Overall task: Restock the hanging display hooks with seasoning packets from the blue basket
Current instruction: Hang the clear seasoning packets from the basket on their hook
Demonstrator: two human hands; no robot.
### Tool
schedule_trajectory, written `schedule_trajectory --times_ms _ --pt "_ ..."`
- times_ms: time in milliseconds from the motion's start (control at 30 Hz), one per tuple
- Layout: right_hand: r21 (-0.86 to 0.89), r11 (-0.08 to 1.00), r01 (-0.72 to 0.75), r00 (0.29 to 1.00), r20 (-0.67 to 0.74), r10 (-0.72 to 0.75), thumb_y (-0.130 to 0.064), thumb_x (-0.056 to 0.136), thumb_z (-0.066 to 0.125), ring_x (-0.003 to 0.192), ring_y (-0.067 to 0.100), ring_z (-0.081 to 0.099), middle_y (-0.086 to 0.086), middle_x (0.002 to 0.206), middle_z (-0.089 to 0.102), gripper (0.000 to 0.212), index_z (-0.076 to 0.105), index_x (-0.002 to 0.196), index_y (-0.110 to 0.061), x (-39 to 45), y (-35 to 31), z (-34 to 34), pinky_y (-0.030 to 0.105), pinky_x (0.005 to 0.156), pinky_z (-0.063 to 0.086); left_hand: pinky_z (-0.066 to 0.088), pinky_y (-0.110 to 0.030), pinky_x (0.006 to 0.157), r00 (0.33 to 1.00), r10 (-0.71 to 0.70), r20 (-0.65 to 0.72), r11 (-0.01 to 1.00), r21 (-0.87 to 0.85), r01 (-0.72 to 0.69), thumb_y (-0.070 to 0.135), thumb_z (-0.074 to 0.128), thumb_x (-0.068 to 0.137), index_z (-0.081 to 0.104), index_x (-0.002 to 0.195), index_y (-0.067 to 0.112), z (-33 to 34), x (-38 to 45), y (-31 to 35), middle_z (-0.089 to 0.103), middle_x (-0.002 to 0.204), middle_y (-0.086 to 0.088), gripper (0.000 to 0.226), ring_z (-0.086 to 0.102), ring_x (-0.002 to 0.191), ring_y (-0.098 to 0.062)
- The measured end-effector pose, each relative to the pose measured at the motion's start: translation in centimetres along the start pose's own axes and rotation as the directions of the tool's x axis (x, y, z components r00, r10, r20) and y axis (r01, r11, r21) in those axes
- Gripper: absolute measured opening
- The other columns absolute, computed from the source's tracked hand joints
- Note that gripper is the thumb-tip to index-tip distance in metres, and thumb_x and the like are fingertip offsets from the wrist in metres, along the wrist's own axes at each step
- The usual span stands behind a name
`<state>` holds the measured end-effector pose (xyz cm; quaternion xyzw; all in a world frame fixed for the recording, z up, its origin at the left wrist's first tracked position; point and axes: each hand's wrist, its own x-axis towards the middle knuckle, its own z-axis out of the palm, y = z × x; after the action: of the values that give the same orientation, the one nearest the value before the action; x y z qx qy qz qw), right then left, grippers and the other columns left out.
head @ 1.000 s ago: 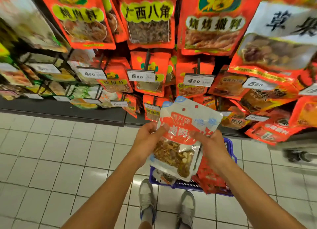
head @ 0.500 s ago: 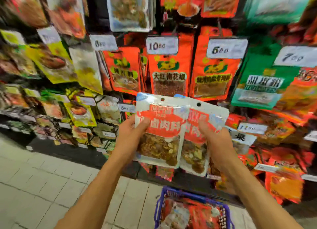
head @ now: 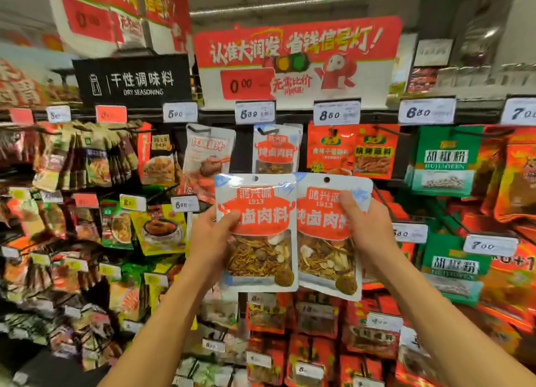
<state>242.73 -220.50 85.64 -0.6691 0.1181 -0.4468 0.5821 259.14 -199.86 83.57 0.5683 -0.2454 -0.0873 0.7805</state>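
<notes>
The left hand (head: 213,241) pinches one stew-spice packet (head: 258,233); the right hand (head: 367,230) pinches another stew-spice packet (head: 324,236). They look light and floppy. Hold them near the hang hole (head: 327,179).

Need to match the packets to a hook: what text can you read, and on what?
"DRY SEASONING": black aisle sign.
"1913": left held packet, right held packet.
"8.80": price tag.
"0.00": red banner.
"HUJIAOFEN": green packet.
Lower tags: too blurred.

Two seasoning packets (head: 256,233) (head: 327,236) side by side, one per hand (head: 211,241) (head: 368,230), below matching hung packet (head: 275,149).
</notes>
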Motion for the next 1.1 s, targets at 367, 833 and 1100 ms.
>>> schedule_trajectory --times_ms 367,833,1100 --pt "0.052 0.999 -0.015 0.999 -0.044 0.017 -0.033 0.097 0.067 0.075 0.02 0.077 0.002 0.083 0.079 0.023 0.071 0.097 -0.011 6.9 -3.1 9.4 0.025 0.057 0.058 0.06 -0.042 0.082 0.992 0.04 0.123 0.998 -0.042 -0.035 0.02 0.065 0.097 0.07 0.113 0.015 -2.9 9.0 3.2 0.08 0.099 -0.008 0.017 0.077 0.091 -0.025" --pt "0.01 0.999 -0.03 0.984 -0.174 0.031 -0.031 0.098 0.064 0.066 0.017 0.076 0.0 0.074 0.078 0.023 0.072 0.083 -0.015 12.1 -1.2 15.2 0.029 0.052 0.057 0.061 -0.038 0.08 0.99 0.1 0.102 0.991 -0.095 -0.091 0.032 0.065 0.098 0.069 0.103 0.023 -2.3 13.9 1.7 0.08 0.095 0.0 0.011 0.078 0.089 -0.018" --pt "0.079 0.997 -0.026 0.979 -0.201 0.041 -0.026 0.096 0.063 0.059 0.014 0.074 0.001 0.071 0.077 0.02 0.07 0.081 -0.015 12.8 -0.9 16.0 0.022 0.044 0.05 0.061 -0.028 0.069 0.981 0.131 0.142 0.99 -0.066 -0.123 0.035 0.063 0.098 0.068 0.103 0.022 -2.2 15.0 2.2 0.08 0.095 0.002 0.015 0.077 0.088 -0.015"
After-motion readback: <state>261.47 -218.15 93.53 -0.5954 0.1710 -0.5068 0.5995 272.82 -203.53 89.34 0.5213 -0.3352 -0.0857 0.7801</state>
